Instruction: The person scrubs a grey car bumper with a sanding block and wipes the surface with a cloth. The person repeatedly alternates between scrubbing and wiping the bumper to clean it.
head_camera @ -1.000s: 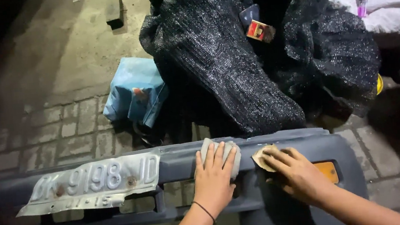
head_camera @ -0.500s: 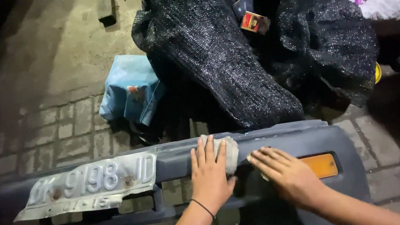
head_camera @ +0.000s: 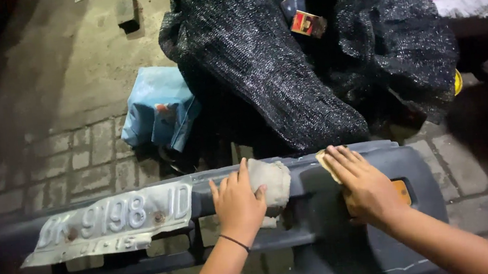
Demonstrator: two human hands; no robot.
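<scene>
Lying beneath both hands, the grey bumper [head_camera: 326, 248] spans the paving. Left hand [head_camera: 237, 202], fingers spread, presses a pale rag [head_camera: 271, 183]. Right hand [head_camera: 366, 188], flat, holds sandpaper [head_camera: 325, 162] under its fingertips.

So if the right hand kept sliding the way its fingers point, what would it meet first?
Probably the bumper's upper edge, then the black mesh cloth piled just beyond. The right hand lies flat on a tan pad; depth is unclear.
</scene>
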